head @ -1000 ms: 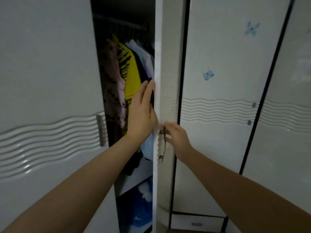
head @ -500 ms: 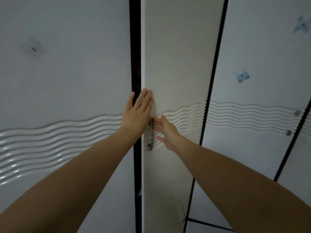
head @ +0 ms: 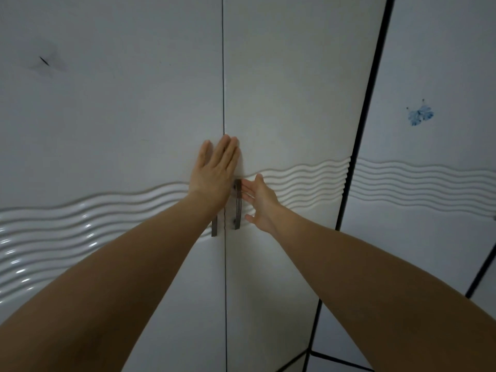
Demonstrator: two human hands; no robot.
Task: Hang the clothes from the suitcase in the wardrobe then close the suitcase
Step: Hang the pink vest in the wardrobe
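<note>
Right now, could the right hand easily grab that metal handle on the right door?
Probably yes. The right hand lies open on the right door, its fingertips at the metal handle. Nothing lies between them, and the left hand, flat across the seam, leaves that handle uncovered.

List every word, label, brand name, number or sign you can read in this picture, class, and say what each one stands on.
None: no readable text appears anywhere.
The wardrobe doors carry only raised wavy lines.
The neighbouring door bears a blue butterfly-like motif, a decoration, not lettering.
The dark smudge on the left door is a mark, not writing.
The metal handles show no brand.
</note>
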